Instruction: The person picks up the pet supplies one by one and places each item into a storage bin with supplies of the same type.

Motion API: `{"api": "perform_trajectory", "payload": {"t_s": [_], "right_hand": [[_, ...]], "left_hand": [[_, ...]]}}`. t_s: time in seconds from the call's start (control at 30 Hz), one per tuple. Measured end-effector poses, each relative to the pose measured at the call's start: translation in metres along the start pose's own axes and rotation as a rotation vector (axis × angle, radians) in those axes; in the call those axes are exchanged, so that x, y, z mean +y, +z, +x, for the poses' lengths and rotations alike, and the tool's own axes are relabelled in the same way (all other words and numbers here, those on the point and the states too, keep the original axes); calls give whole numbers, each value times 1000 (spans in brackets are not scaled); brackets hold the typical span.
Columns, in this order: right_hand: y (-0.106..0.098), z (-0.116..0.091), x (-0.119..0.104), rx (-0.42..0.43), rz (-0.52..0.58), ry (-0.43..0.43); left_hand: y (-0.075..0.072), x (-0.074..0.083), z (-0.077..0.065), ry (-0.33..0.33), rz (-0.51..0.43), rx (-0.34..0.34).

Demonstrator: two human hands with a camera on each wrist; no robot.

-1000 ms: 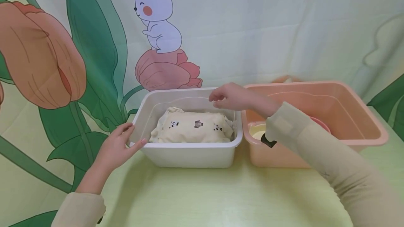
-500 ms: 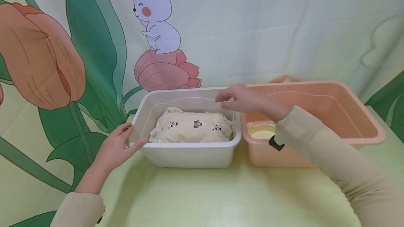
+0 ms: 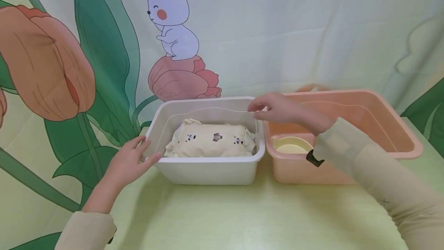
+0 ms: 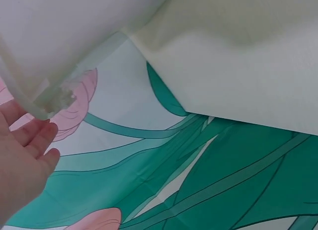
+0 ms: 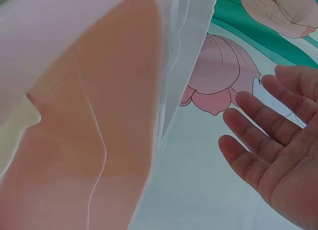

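Observation:
A white plastic bin (image 3: 208, 171) stands on the table. In it lies a puffy cream cloth bundle (image 3: 215, 140) with small dog-face prints; what is inside the cloth is hidden. My left hand (image 3: 128, 163) rests at the bin's left front corner, the thumb along the front rim and the fingers by the left rim. My right hand (image 3: 277, 107) hovers above the place where the white bin and a pink bin (image 3: 312, 173) meet. Its fingers are loosely bent and hold nothing, as the right wrist view shows. A yellow rounded dish (image 3: 293, 145) sits in the pink bin's left part.
Both bins stand side by side on a pale green table (image 3: 215, 215). Behind them hangs a cloth backdrop (image 3: 295, 30) printed with a rabbit and tulips. My right forearm passes over the pink bin's front rim and hides part of its inside.
My right hand has drifted right, from over the white bin towards the pink bin, uncovering more of the yellow dish. The left hand and the cloth bundle stay where they were.

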State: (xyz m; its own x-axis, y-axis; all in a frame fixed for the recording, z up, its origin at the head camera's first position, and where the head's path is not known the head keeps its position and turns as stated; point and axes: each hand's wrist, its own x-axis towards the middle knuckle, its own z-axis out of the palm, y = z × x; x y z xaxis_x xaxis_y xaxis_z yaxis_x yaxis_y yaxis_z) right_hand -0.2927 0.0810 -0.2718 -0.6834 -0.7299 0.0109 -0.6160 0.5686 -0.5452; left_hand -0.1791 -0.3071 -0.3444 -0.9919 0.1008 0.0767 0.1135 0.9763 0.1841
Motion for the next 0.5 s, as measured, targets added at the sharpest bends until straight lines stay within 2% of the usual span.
{"api": "perform_trajectory", "payload": {"t_s": [0.2, 0.33, 0.5], "right_hand": [[-7, -13, 8, 0, 4, 41], [-10, -21, 14, 10, 2, 51], [-13, -28, 23, 31, 19, 56]], "left_hand": [[-11, 10, 8, 48, 9, 45], [-18, 17, 13, 37, -8, 28], [-17, 23, 25, 55, -14, 14]]}}
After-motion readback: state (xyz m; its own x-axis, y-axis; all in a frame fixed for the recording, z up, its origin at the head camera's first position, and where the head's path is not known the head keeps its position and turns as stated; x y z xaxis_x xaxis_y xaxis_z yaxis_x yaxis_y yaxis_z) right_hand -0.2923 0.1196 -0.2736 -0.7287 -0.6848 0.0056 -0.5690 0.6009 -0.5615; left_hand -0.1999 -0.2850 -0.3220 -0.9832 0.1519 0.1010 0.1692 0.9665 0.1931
